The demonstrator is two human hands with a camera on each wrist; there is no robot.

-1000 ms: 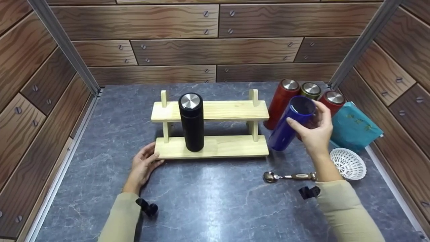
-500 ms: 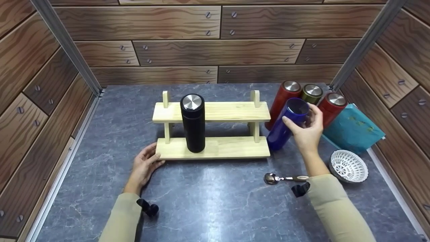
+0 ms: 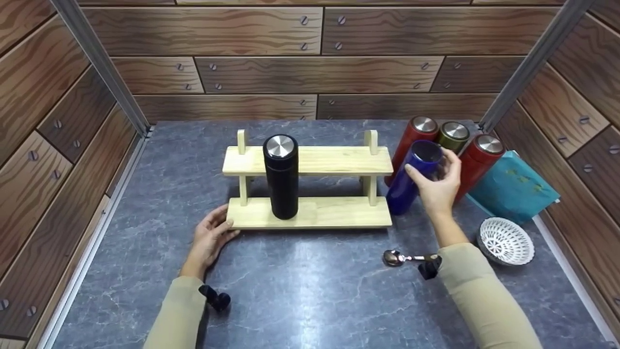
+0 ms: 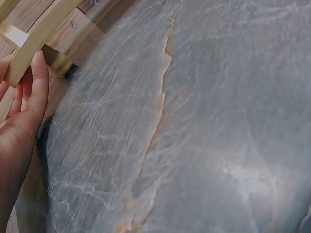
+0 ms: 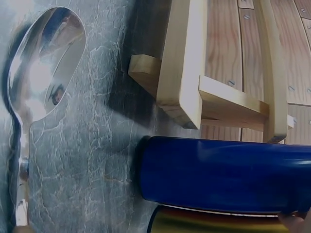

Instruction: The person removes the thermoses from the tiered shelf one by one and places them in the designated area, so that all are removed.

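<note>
My right hand [image 3: 438, 186] grips a blue thermos flask [image 3: 409, 179] near its top, thumb on the near side. The flask stands nearly upright at the right end of the two-tier wooden rack [image 3: 339, 213]; its upper end shows a dark round recess. In the right wrist view the blue flask [image 5: 218, 174] lies across the frame close to the rack's end [image 5: 180, 73]. My left hand [image 3: 210, 237] holds the left end of the rack's lower board, thumb on top and fingers beneath. A black flask [image 3: 282, 184] with a steel lid stands on that board.
Two red flasks [image 3: 479, 157] [image 3: 411, 135] and a green flask [image 3: 453, 138] stand behind my right hand. Farther right lie a teal packet [image 3: 516, 189] and a white woven basket [image 3: 491, 242]. A metal spoon [image 3: 393, 258] lies in front, partly hidden by the right wrist mount.
My right hand has moved the blue flask left, closer to the rack's right end, and it leans less. My left hand keeps its hold on the rack; the head view has shifted slightly.
</note>
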